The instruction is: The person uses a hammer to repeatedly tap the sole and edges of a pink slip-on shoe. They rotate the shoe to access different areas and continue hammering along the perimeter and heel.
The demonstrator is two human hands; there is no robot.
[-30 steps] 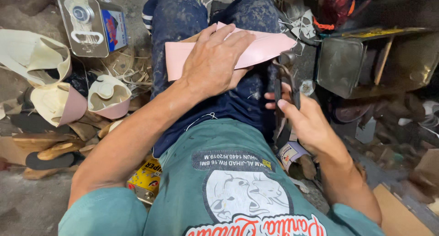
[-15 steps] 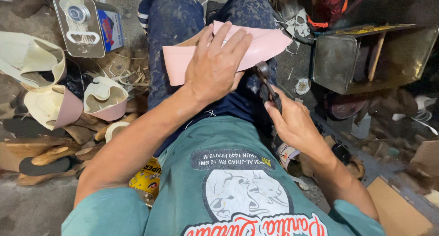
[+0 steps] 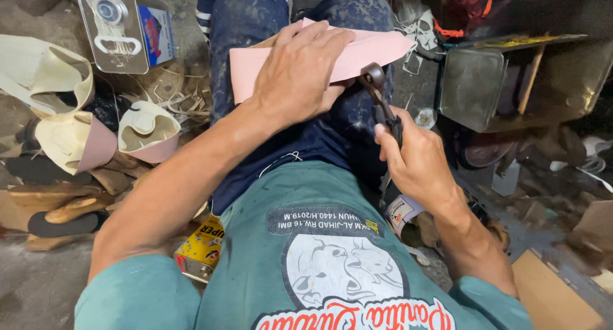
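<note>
At the frame's upper centre, the left hand (image 3: 300,74) lay flat, pressing a pink sheet (image 3: 370,49) onto the lap. Right of centre, the right hand (image 3: 418,167) clenched a dark tool (image 3: 378,93) whose head touched the sheet's edge.

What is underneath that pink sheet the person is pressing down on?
The pink sheet lies across the person's lap, on dark stained trousers. A tan edge peeks out beneath its top, perhaps a board. The left hand covers the sheet's middle, so what lies under there cannot be seen.

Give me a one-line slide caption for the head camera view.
Left hand presses a pink sheet flat on the lap while the right hand grips a dark metal tool.
</note>
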